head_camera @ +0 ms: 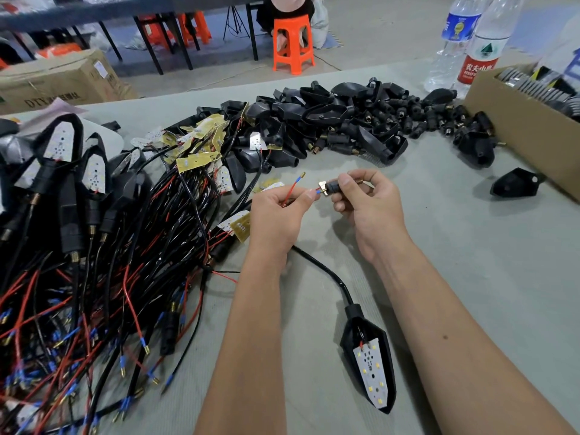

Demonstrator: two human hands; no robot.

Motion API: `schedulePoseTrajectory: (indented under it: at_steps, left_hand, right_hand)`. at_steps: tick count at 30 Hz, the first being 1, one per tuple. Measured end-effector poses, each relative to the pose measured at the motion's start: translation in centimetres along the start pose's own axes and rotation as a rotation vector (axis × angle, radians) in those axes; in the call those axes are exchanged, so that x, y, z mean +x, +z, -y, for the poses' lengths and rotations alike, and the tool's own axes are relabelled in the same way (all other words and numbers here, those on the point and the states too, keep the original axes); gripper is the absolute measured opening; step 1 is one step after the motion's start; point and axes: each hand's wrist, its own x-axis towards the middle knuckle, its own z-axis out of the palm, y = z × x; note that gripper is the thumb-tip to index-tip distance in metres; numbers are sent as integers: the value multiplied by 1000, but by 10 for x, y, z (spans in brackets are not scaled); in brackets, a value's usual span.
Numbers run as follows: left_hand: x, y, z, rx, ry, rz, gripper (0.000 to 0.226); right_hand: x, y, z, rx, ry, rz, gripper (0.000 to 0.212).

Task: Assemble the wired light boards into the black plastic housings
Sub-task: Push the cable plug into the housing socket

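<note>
Fingers busy over the grey surface (470,246). Left hand (279,211) curled, pinching a thin red wire (293,186) between thumb and forefinger, brass tip sticking up and away just beyond the fingertips. Right hand (367,202) curled too, thumb and forefinger clamped round a small black connector (332,187) with brass ends, its near end touching the blue-sleeved wire tip (317,191) coming out of the left fingers. Both hands close together, fingertips almost meeting.

Below the right wrist, lying flat on the surface: one black housing (351,340) with a white light board (373,372) seated inside, LEDs facing up. Black cable (326,271) curving from its narrow end up under the left forearm.

Left of the left fingers: big tangle of red and black wires (110,277), blue sleeves and brass tips at the ends, loose yellow-backed boards (197,161) on top. Farther left, several finished housings (62,146) with boards fitted.

Beyond the fingers: heap of empty black housings and connectors (345,120). Right of the right fingers: single empty housing (514,183), just beside a cardboard box (514,120). Two water bottles (470,45) past the box. Orange stool (293,42) on the floor at the back.
</note>
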Motion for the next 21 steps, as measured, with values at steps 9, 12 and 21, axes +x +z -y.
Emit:
schedulePoseTrajectory:
  at_steps: [9, 12, 21]
  left_hand:
    - [0, 3, 5, 158, 97, 2, 16]
    - [1, 7, 4, 250, 59, -21, 19]
    - [-1, 13, 1, -176, -168, -268, 15]
  right_hand:
    - [0, -1, -3, -96, -55, 37, 15]
    - [-1, -1, -3, -159, -124, 50, 17]
    - [0, -1, 1, 19, -62, 14, 17]
